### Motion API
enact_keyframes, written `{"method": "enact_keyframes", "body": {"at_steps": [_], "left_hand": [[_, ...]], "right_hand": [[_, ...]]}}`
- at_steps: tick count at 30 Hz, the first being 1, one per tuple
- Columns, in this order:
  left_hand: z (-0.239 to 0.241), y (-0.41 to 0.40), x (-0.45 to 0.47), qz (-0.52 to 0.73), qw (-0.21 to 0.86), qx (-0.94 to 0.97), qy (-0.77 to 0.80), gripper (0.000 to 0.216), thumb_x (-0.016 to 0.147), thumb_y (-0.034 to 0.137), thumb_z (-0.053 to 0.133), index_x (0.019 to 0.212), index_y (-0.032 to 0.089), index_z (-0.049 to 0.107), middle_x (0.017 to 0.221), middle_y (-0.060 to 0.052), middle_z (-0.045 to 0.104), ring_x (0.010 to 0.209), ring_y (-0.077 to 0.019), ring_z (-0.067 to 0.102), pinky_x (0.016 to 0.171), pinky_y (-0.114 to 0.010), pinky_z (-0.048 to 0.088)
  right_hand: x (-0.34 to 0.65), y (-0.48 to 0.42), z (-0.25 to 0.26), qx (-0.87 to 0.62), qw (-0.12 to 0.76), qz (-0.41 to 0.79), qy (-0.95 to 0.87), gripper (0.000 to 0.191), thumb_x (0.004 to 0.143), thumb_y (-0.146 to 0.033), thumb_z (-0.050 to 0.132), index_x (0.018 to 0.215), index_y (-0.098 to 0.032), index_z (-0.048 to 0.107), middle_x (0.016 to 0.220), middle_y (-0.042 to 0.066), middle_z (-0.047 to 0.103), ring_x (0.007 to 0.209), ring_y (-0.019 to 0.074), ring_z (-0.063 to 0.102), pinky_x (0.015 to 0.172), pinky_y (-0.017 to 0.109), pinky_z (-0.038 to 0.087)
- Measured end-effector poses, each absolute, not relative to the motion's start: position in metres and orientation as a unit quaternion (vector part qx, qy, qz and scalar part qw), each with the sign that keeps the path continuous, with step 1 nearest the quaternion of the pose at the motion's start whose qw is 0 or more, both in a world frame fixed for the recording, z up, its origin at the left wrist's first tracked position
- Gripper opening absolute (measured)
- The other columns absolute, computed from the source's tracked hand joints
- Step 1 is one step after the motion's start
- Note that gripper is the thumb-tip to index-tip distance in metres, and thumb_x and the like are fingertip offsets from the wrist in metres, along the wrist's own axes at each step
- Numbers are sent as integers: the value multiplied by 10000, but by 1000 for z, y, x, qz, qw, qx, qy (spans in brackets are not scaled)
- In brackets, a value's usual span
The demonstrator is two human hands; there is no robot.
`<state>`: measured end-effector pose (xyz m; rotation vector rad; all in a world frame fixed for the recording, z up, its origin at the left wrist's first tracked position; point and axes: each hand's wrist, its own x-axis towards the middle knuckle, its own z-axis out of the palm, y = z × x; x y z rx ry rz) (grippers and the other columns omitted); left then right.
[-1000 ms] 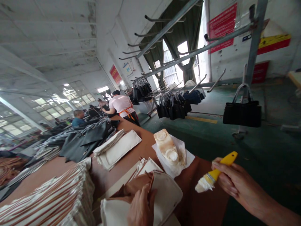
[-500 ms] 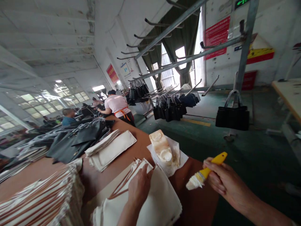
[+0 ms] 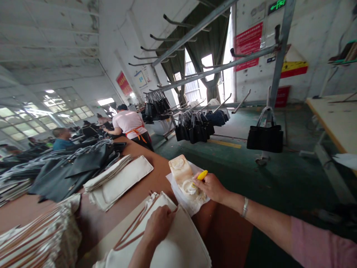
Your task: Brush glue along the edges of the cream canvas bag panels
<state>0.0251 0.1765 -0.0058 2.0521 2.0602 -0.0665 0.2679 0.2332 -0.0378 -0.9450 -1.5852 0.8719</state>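
Note:
My right hand [image 3: 213, 187] is closed round the yellow handle of a paintbrush [image 3: 202, 175]. The brush's bristle end is down at the white paste [image 3: 190, 187] in a stained plastic container [image 3: 180, 168], and the bristles are hidden. Under the container lies a white sheet [image 3: 172, 183]. With its fingers curled, my left hand [image 3: 160, 223] grips the upper edge of a cream fabric panel [image 3: 185, 238], part of a pile near the table's front. Thin brown straps [image 3: 133, 230] lie across the pile beside it.
Cream strapped pieces [image 3: 36, 238] are piled at left. Folded cream panels [image 3: 122, 180] and dark bags [image 3: 72, 167] lie farther along the brown table [image 3: 164, 167]. Black bags [image 3: 192, 128] hang from a metal rack [image 3: 212, 74]. A person [image 3: 129, 124] stands beyond the table.
My right hand has moved left and brought the paste-loaded brush from beside the table to the container. My left hand's fingers are more curled at the panel's edge. The view has shifted right.

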Motion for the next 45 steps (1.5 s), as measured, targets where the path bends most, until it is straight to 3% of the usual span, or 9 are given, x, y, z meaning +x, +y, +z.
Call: {"method": "enact_keyframes", "body": {"at_steps": [8,14,19,22,25,28,33,39,45], "left_hand": [[48,120,38,56,31,705,706,181,905,281,448,776,227,563,937,-46,645,928,-244,587,723,-318,330],[50,99,35,132,143,681,706,237,927,323,388,740,232,501,712,-11,637,693,-193,581,643,-280,360],[56,88,33,198,233,665,681,328,896,354,420,1019,176,667,944,-65,728,899,-226,649,801,-303,430],[60,78,36,204,255,659,678,385,896,404,420,985,175,716,914,-63,735,883,-234,658,796,-305,439],[61,68,40,227,239,642,692,393,886,438,438,944,182,731,841,-42,728,808,-222,655,749,-291,441],[58,59,46,244,229,637,694,387,894,434,432,951,189,726,830,-26,712,784,-202,649,708,-274,440],[54,45,57,264,186,649,689,362,904,412,412,895,216,717,816,-21,683,774,-196,646,706,-280,456],[54,28,66,281,159,667,672,298,894,369,452,893,237,719,833,-32,683,809,-199,654,764,-286,482],[54,17,70,307,146,666,665,264,893,349,479,879,250,723,805,-20,675,787,-190,638,744,-272,484]], "right_hand": [[264,239,-42,-385,489,313,-717,181,896,-317,557,831,-187,665,698,12,637,652,186,596,624,265,418],[272,211,-38,-331,464,287,-770,111,868,-261,597,803,-207,670,750,12,667,688,179,609,658,254,423],[279,198,-40,-335,482,273,-762,122,890,-263,565,833,-207,657,771,31,667,699,189,610,660,266,426],[281,188,-34,-345,497,268,-750,140,899,-288,566,815,-199,636,715,24,635,642,183,590,628,274,423],[283,166,-12,-365,543,305,-692,188,950,-353,527,876,-195,595,627,-8,568,553,161,540,563,263,412],[282,136,20,-344,582,453,-581,244,965,-434,526,892,-201,538,489,-77,437,382,110,371,418,232,317],[270,100,51,-289,559,546,-553,285,957,-454,549,839,-195,537,469,-85,397,376,87,293,395,225,263],[260,97,49,-330,553,472,-602,303,922,-474,585,803,-195,570,541,-28,477,473,138,439,459,253,361],[273,92,51,-344,573,447,-595,297,962,-459,540,842,-190,584,542,-37,444,470,127,409,444,244,331]]}}
